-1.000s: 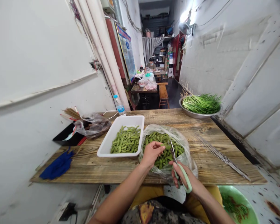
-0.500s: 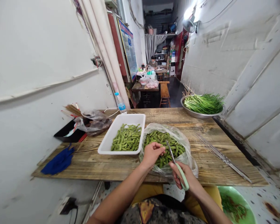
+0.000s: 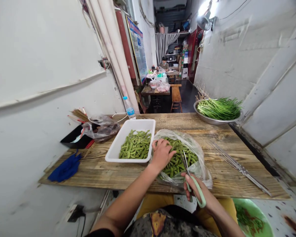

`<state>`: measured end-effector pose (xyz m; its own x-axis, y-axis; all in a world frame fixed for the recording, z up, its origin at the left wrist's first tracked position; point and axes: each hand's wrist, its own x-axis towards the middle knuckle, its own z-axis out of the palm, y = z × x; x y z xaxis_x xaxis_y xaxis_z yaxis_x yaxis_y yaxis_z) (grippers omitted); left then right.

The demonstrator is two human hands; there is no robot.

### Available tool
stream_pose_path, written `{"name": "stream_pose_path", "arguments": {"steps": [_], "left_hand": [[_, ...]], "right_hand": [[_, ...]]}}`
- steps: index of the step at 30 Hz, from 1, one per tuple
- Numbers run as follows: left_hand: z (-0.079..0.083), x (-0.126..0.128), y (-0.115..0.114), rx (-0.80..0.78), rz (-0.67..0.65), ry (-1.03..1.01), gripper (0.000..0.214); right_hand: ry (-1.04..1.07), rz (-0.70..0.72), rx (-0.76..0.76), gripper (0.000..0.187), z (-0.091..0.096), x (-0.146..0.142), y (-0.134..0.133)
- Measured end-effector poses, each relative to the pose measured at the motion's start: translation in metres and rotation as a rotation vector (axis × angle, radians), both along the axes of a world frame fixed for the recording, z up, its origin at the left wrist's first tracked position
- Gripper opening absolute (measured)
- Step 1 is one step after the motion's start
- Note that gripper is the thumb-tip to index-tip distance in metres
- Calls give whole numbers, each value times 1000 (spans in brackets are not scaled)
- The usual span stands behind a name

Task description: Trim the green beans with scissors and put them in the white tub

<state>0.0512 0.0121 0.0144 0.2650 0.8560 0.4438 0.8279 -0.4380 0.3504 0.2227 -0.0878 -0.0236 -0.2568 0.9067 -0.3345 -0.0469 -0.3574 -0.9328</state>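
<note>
Two hands: both mine. Left hand (image 3: 162, 154) is down in the clear bag (image 3: 202, 171); right hand (image 3: 207, 197) is at the near edge of the tabletop (image 3: 128, 174) with the scissors (image 3: 191, 180).
Left fingers: curled down onto the green pods (image 3: 180, 159). I cannot tell whether they pinch one, because my knuckles hide the tips.
Right fingers: threaded through the pale green loops and closed round them. The blades look almost together, with the tips pointing away from me over the bag.
Where the pods lie: heaped in the bag near the middle of the near edge, just beside the white tray (image 3: 113, 154), which holds more pods (image 3: 135, 148).
Risk to my fingers: the blade tips sit just beside my left hand. If I snip while looking at the heap and not the steel, I reckon a fingertip could get nicked.
Risk to the bag: the blades lie over the loose plastic. A careless cut could slit the film, and pods could spill over the near edge onto my lap or towards the green basin (image 3: 266, 222) on the floor.
Risk of sliding: thin plastic on bare wood close to the edge. A hard tug from my left hand could drag the whole bag off.
Risk on the right: metal skewers (image 3: 239, 166) lie loose towards the right edge. A wide swing of my right elbow could send them rolling.
</note>
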Motion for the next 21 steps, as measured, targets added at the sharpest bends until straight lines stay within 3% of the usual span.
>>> {"name": "stream_pose_path", "arguments": {"steps": [3,8,14,21], "left_hand": [[-4,15,10,-40,105,-1,17],[-3,13,20,-218,126,-179,8],[2,5,2,-548,-195,-554,14],[11,0,-4,-618,-235,-570,16]], "right_hand": [[-22,-4,-14,44,1,0,-1],[-53,-19,3,45,-4,3,1],[-195,-36,90,48,-2,8,7],[-313,-17,221,44,18,8,6]]}}
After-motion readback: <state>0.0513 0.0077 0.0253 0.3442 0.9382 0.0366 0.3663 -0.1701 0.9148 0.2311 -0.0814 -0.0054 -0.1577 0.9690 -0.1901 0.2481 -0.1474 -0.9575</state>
